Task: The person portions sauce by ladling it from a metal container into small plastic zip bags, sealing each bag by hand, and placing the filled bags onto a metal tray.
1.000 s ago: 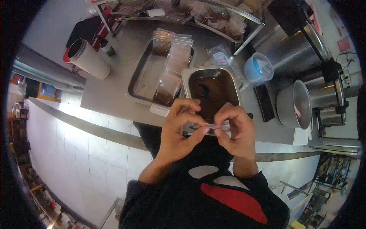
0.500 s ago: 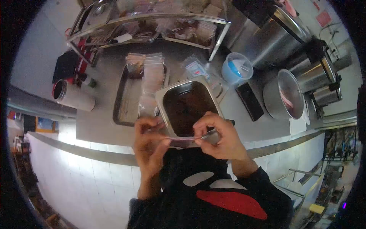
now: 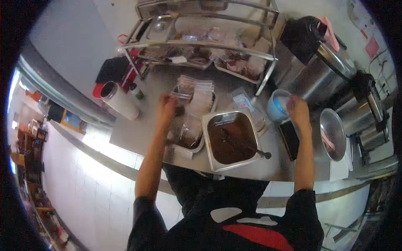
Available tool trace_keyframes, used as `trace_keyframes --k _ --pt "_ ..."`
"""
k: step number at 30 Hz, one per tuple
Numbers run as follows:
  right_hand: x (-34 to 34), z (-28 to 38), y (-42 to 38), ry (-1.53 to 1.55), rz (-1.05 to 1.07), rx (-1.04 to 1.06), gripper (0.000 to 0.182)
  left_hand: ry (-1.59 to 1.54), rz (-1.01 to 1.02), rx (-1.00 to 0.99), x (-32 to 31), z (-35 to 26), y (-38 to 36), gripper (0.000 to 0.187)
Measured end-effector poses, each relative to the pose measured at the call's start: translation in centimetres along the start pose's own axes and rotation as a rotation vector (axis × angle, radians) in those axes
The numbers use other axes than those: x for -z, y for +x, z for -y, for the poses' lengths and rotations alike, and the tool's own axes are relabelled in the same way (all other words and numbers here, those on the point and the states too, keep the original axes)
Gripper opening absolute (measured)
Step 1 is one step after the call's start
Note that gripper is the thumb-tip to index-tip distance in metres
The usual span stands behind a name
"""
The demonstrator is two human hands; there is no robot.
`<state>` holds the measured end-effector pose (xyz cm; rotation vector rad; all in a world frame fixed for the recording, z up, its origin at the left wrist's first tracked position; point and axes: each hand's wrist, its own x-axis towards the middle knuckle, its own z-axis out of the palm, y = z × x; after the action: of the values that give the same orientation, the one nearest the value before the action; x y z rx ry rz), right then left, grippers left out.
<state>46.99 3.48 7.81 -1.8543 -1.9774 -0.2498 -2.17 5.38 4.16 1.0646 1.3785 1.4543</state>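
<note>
My left hand [image 3: 166, 104] is closed on the edge of a clear plastic packet [image 3: 181, 96], over a metal tray [image 3: 184, 149] where similar filled packets [image 3: 202, 98] lie in an overlapping row. My right hand [image 3: 299, 111] reaches to the rim of a translucent tub [image 3: 276, 109] with blue and white contents. Its fingers are curled, and whatever they pinch is too blurred to make out. Between my arms stands a square steel pan [image 3: 210, 155] of dark brown sauce [image 3: 234, 144], a black-handled utensil [image 3: 263, 154] resting in it.
A metal rack [image 3: 209, 44] with filled trays spans the back. On the left is a white canister [image 3: 122, 104]. To the right are a black flat case [image 3: 289, 140], a metal bowl [image 3: 333, 136] and large steel pots [image 3: 312, 71]. A flat plastic packet [image 3: 242, 100] lies behind the pan.
My hands have parted from the packet they held together at the pan's near edge. The left carried it to the tray; the right moved to the tub. The view has shifted.
</note>
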Motion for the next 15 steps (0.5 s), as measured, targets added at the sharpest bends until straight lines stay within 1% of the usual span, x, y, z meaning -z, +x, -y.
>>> trace_keyframes --k 2,3,4,5,6,9,10,12,13,14,15 --pt "0.5 0.6 0.3 0.081 0.06 -0.048 0.019 0.227 0.031 -0.033 -0.2 3.2 3.3 0.011" --pt "0.9 0.9 0.4 0.121 0.086 -0.076 0.018 0.201 0.013 -0.078 -0.3 5.6 5.0 0.013" --pt "1.4 0.7 0.5 0.143 0.063 -0.07 0.017 0.175 0.0 -0.124 -0.6 8.0 6.8 0.015" --pt "1.7 0.3 0.1 0.166 0.045 -0.071 0.017 0.152 -0.006 -0.166 -0.6 8.9 7.8 0.017" --pt "2.0 0.2 -0.5 0.188 0.034 -0.082 0.017 0.163 0.012 -0.061 -1.9 3.1 4.9 0.023" --pt "3.6 0.8 -2.7 0.182 -0.013 -0.195 0.018 0.697 -0.085 -0.512 -1.9 5.3 6.4 0.031" --pt "4.8 1.2 -3.2 0.129 0.036 -0.178 0.018 0.688 -0.098 -0.552 -1.8 4.9 6.5 0.034" --pt "5.8 1.1 -4.9 0.233 0.02 -0.266 0.018 0.661 -0.143 -0.613 -1.4 4.2 6.1 0.041" --pt "6.3 1.1 -5.3 0.284 0.014 -0.297 0.018 0.603 -0.118 -0.604 -1.2 3.5 5.3 0.042" --pt "7.0 1.4 -6.4 0.349 -0.029 -0.356 0.017 0.547 -0.103 -0.597 -0.7 2.7 4.6 0.043" --pt "7.2 1.0 -7.4 0.311 -0.099 -0.343 0.015 0.493 -0.094 -0.593 0.0 1.5 3.9 0.044"
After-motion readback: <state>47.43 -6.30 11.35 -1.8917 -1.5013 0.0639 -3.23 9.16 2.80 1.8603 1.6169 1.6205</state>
